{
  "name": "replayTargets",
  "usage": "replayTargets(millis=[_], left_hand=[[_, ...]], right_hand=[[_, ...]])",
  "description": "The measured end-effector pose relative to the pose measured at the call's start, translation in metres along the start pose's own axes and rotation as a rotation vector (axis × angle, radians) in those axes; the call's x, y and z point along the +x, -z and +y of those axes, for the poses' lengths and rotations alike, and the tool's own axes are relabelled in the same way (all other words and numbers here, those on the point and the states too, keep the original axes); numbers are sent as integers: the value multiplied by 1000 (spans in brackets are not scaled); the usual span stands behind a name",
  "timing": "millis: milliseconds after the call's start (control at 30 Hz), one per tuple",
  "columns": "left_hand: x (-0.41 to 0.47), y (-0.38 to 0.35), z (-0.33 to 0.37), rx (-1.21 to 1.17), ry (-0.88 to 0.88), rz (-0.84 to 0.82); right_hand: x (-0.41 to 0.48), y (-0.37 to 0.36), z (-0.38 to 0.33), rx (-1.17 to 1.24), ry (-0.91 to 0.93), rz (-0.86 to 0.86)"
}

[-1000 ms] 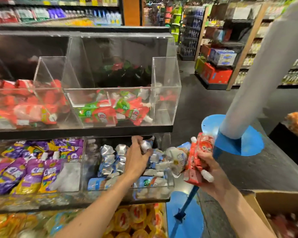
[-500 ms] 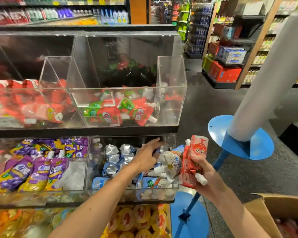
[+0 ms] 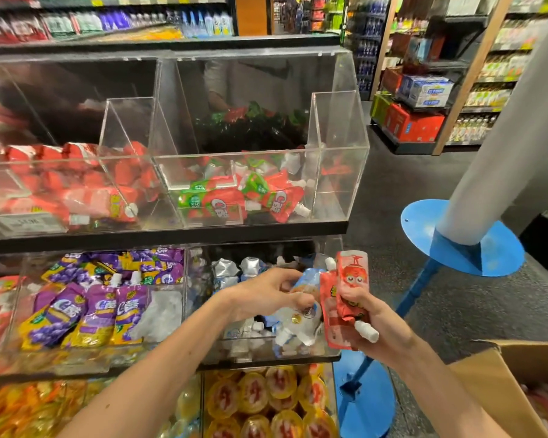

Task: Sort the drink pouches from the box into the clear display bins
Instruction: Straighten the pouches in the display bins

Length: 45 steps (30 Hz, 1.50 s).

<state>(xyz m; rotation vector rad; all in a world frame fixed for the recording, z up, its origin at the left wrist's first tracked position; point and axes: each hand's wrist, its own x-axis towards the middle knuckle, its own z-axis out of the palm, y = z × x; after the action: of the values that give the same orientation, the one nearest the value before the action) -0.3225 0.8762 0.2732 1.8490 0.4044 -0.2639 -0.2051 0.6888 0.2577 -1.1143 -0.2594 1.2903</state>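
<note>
My right hand (image 3: 369,324) grips a bunch of red drink pouches (image 3: 350,279), held upright in front of the middle shelf's right end. A blue-and-white pouch (image 3: 301,316) hangs against the left side of that bunch. My left hand (image 3: 263,295) has its fingertips curled onto this pouch's upper part and pinches it. Just behind both hands is the clear middle-right bin (image 3: 203,311), which holds blue, white and silver pouches. The cardboard box (image 3: 487,374) sits at the lower right, only partly in view.
The upper right bin (image 3: 342,184) holds red-and-green pouches, and the upper left bin (image 3: 0,191) holds red pouches. Purple pouches (image 3: 95,311) fill the middle-left bin. Round jelly cups (image 3: 266,403) lie in the bottom bin. A white pole on a blue stand (image 3: 462,251) rises at the right.
My left hand came out of the middle-right bin and moved right to the bunch in my right hand. It now pinches the blue-and-white pouch. The right hand stayed roughly in place.
</note>
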Motion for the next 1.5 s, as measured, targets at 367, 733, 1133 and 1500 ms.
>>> replayTargets(millis=[367,733,1133,1500], left_hand=[[-12,25,-8,272,-421,528],[50,17,-51,1000,-396,699],[54,19,-23,1092,108,318],[-59,-14,-15,-221,-71,546]], right_hand=[[-8,9,-9,63,57,1],[-2,-9,-18,0,-1,55],[10,-17,-12,-28,-60,42],[17,-83,9,-41,-26,-39]])
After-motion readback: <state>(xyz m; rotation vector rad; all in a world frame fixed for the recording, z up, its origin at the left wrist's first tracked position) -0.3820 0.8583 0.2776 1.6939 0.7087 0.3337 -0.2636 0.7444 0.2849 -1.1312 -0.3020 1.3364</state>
